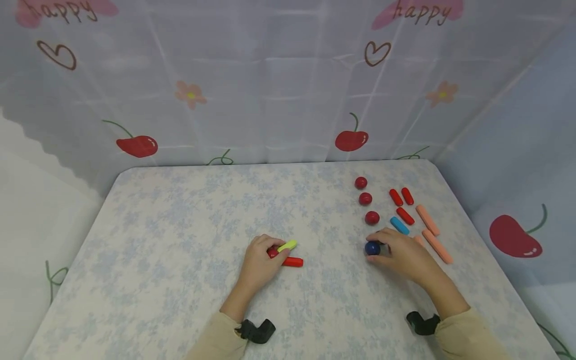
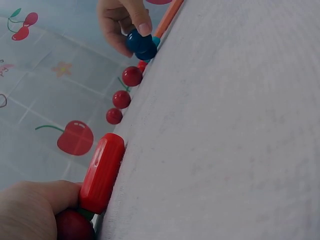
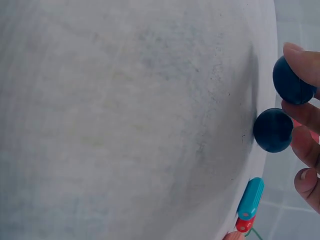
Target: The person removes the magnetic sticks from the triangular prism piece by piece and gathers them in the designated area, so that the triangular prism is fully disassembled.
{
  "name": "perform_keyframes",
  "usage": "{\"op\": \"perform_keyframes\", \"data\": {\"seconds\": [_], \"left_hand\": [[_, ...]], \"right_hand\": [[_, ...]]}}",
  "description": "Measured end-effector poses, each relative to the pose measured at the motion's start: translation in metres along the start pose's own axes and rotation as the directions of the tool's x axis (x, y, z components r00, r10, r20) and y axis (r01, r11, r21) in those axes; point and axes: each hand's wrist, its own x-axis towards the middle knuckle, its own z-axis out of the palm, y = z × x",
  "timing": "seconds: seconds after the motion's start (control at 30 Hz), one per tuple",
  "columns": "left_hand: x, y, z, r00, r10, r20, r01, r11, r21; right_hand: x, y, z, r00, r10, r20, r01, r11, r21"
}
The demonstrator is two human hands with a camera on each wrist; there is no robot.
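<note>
In the head view, my left hand (image 1: pixel 262 262) curls its fingers and thumb around a red ball (image 1: pixel 272 251) at the middle of the table. A yellow-green stick (image 1: pixel 288 245) and a short red stick (image 1: pixel 293 262) lie against that hand; the left wrist view shows the red stick (image 2: pixel 102 172) close up beside the thumb. To the right, my right hand (image 1: pixel 402 254) pinches a dark blue ball (image 3: pixel 292 80) between thumb and finger. Just below it, touching the fingers, is a second dark blue ball (image 3: pixel 273 130). Part of each blue ball is hidden by fingers.
Three red balls (image 1: pixel 365 199) stand in a line beyond my right hand. Several red sticks (image 1: pixel 405 216), a blue stick (image 1: pixel 399 225) and several peach sticks (image 1: pixel 437 246) lie at the right of the patterned table (image 1: pixel 180 215). Printed curtains (image 1: pixel 270 100) rise behind it.
</note>
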Motion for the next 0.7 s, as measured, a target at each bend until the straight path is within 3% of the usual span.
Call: {"op": "perform_keyframes", "data": {"seconds": [0.3,0.7], "left_hand": [[0.001,-0.001,0.0,1.0,0.005,-0.001,-0.005,1.0,-0.015],[0.0,-0.001,0.0,1.0,-0.003,0.004,0.003,1.0,0.0]], "right_hand": [[-0.012,0.004,-0.005,0.998,0.063,0.033,-0.063,0.998,0.02],[-0.015,0.011,-0.003,1.0,0.03,-0.001,-0.03,0.997,-0.073]]}}
